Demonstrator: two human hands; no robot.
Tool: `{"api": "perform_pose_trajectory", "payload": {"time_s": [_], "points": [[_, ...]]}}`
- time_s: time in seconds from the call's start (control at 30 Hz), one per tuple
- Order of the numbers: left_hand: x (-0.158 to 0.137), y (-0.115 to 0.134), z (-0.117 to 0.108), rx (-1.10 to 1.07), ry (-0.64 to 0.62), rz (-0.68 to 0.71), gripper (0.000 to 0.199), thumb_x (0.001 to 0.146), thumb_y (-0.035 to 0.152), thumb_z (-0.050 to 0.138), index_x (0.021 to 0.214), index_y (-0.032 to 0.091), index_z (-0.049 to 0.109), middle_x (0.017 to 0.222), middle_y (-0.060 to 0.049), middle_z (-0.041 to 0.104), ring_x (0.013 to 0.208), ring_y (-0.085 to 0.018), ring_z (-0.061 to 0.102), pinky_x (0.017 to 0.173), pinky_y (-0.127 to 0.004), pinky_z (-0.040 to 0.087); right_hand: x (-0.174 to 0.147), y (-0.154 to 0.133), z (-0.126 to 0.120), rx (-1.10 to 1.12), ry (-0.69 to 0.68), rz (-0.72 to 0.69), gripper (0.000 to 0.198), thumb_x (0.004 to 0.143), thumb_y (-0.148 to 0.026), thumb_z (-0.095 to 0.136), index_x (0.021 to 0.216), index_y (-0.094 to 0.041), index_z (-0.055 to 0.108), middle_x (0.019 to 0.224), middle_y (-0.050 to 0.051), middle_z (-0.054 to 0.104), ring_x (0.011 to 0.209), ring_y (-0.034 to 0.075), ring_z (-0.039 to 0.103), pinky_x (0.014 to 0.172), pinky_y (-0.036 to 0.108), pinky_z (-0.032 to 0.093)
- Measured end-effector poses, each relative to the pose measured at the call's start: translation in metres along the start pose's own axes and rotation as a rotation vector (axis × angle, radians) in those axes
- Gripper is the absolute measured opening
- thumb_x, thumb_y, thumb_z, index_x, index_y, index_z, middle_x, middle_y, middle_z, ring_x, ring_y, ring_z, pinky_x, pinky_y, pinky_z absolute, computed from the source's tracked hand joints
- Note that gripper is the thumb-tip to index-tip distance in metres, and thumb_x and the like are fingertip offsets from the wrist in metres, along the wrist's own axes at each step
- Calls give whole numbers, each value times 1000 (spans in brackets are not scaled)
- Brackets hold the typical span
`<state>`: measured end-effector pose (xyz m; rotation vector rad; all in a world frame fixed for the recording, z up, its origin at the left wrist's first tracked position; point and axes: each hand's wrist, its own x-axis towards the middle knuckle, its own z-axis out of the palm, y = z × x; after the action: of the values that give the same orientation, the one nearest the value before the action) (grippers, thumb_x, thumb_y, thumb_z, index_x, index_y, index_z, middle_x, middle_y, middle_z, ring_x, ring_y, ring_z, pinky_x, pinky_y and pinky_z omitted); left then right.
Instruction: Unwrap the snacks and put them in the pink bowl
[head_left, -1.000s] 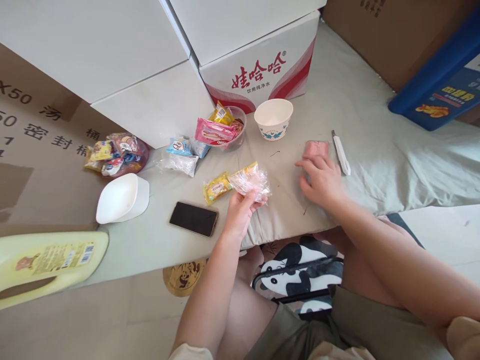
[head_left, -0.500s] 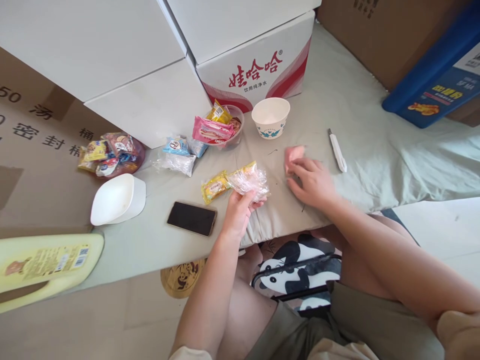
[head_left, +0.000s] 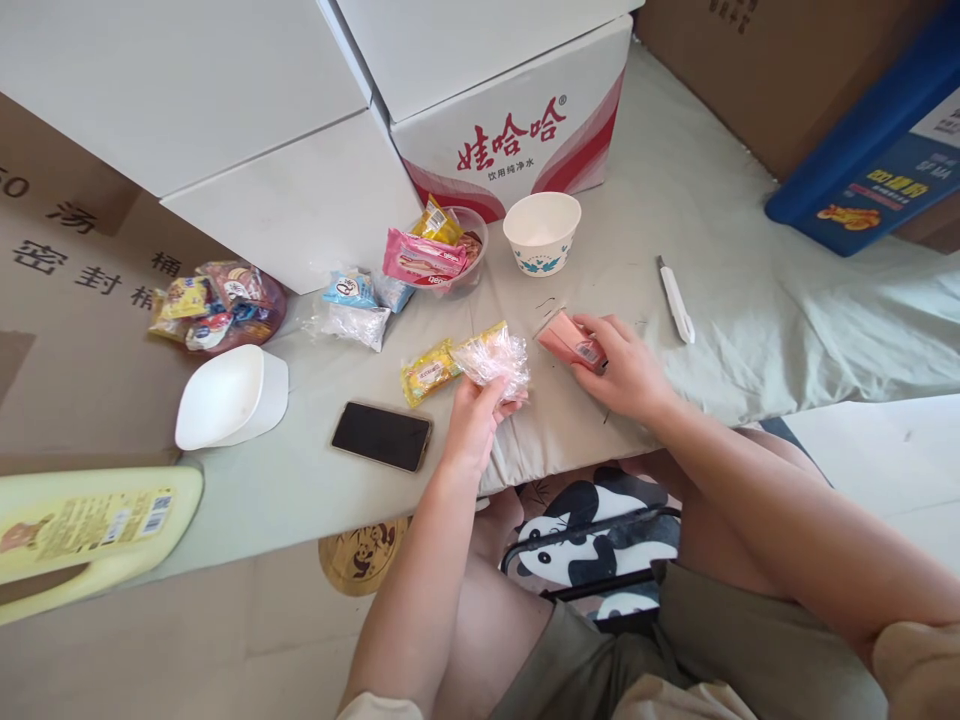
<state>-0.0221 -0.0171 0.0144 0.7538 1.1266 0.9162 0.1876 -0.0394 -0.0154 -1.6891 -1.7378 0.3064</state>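
Left hand (head_left: 477, 418) and right hand (head_left: 628, 372), each with a full grip over a cloth-covered worktop (head_left: 720, 200).
The left grip pinches crumpled clear wrap (head_left: 493, 362); the right grip is closed around one end of a pink packet (head_left: 570, 342), which is tilted just right of the wrap and apart from it (whether it touches the cloth, I cannot tell). Nearest the front edge, a dark phone (head_left: 381, 436) lies left of the left hand. Slightly farther back are two yellow packets (head_left: 429, 374), one partly hidden by the wrap. Beyond the right hand, off to its right, lies a white cutter (head_left: 677, 302). Farther still, a paper bowl (head_left: 541, 245) stands upright beside a clear tub (head_left: 474, 268) of wrapped snacks (head_left: 424, 258), with a white box (head_left: 517, 140) behind them.
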Motion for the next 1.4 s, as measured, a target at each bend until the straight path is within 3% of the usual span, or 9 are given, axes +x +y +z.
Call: {"api": "perform_pose_trajectory", "payload": {"time_s": [0.33,0.53,0.67,0.83,0.9,1.0,1.1,1.23,1.4], "points": [[3,-2,-1,57,156,100,41,67,35,80,99,20,59,92,-2,71,70,-13,69,69,-27,55,-22,-33,1,212,224,-295,44,84,-11,50,124,-26,59,118,10,66,104,21,68,85,35,57],[9,-5,-4,59,153,106,41,70,37,78,103,21,58,97,-3,70,73,-12,69,71,-27,56,-17,-24,-2,234,64,-147,41,77,-13,50,115,-23,62,123,11,67,110,24,66,87,37,55],[8,-7,-2,60,138,112,41,70,37,78,102,20,58,96,-3,70,73,-13,70,70,-26,56,-12,-20,-2,218,-143,-1,43,74,-12,48,112,-24,63,97,4,74,83,21,68,70,31,52],[9,-7,-1,69,129,108,42,69,40,79,99,19,57,91,-2,70,70,-13,70,69,-26,55,0,-9,-7,-53,15,43,33,77,-15,48,104,-22,65,105,9,71,94,27,62,78,37,47],[10,-8,-1,70,130,109,44,68,40,80,100,19,58,90,-2,70,70,-14,70,69,-27,55,3,-4,-11,-181,47,84,18,83,-25,52,94,-22,66,105,11,70,102,31,59,82,41,45],[10,-8,0,71,127,106,45,68,40,79,101,19,57,91,-3,70,70,-14,71,69,-28,55,4,0,-14,-233,43,127,25,90,-40,50,80,-22,63,97,12,68,98,30,58,83,42,44],[9,-9,2,69,122,98,43,70,39,79,102,19,57,91,-3,71,69,-14,70,69,-28,55,2,-4,-11,-207,2,59,25,90,-40,50,93,-21,65,100,12,69,94,28,60,83,41,44],[8,-8,3,83,118,90,41,69,38,79,99,19,58,86,-2,71,68,-14,70,67,-26,54,-3,-11,2,-250,-84,-19,46,87,-38,56,129,-18,58,127,13,65,113,32,57,90,43,42],[9,-7,5,108,133,78,44,66,38,80,99,20,58,87,-1,71,66,-14,70,64,-27,54,-1,-13,10,-291,-133,-33,43,88,-27,51,129,-19,61,117,13,67,103,30,60,84,40,43]]}}
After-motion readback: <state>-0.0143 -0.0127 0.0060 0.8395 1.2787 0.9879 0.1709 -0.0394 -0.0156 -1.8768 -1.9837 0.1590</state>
